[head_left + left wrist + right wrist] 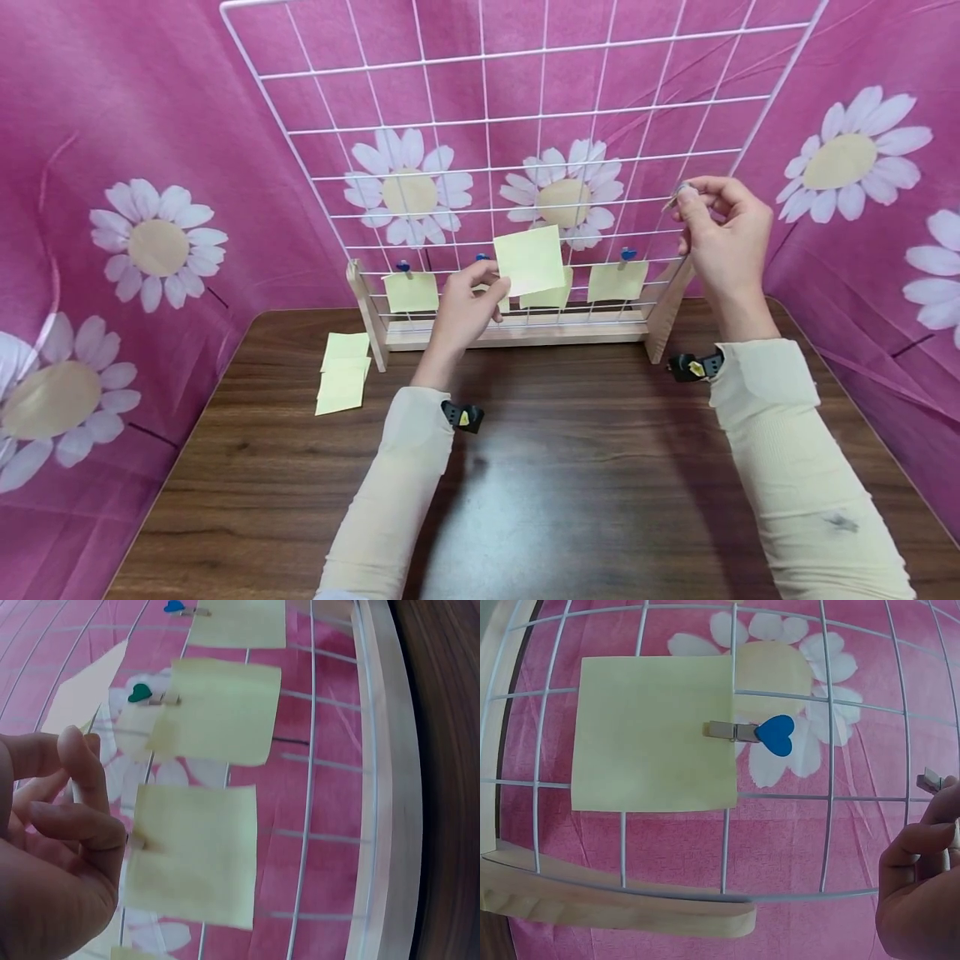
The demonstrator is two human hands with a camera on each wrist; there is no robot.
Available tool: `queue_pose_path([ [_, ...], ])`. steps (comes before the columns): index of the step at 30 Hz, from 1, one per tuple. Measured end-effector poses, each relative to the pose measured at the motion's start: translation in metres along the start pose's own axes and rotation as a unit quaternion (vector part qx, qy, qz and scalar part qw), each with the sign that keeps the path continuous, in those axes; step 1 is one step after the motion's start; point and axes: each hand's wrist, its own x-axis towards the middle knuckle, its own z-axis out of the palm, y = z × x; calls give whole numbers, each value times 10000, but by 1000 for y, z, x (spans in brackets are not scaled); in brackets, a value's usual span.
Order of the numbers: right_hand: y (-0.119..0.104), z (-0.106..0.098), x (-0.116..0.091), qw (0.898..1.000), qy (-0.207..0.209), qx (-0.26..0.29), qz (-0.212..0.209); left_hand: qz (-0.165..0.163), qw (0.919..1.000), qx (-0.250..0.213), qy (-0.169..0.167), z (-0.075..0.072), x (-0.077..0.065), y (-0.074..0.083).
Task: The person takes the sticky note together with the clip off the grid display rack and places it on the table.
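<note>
A: What has the left hand (468, 307) got?

B: A yellow paper note (529, 260), pinched at its lower left corner between thumb and fingertips. The sheet stands up in front of the lower middle of the wire rack (483, 57).

A: How wide is that grip?

B: Barely parted at the tips, about as thin as the paper. The other fingers bend in loosely.

A: And the right hand (727, 229)?

B: Up at the rack's right edge, thumb and fingertips pressed together on a small clothespin (930, 781). Its end pokes out beyond the fingers.

A: Are the clothespin's own jaws squeezed apart?

B: I can't tell; the fingers cover part of it.

A: What's on the rack itself?

B: A row of notes along its lower part. The right-end note (617, 282) hangs from a clip with a blue heart (775, 736); another clip, seen from the left wrist, has a green heart (139, 693).

A: Any off it?

B: Yes, loose notes (342, 385) overlap on the table (570, 500), just left of the rack.
</note>
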Motion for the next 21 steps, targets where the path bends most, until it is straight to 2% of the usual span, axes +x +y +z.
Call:
queue_pose_path([
  [11,9,-11,-9,9996,-51,-165,203,-106,9999,36,51,-21,-7,-7],
  [21,17,-22,-16,9994,-6,-13,333,-281,9990,-266,209,-33,-13,-14],
])
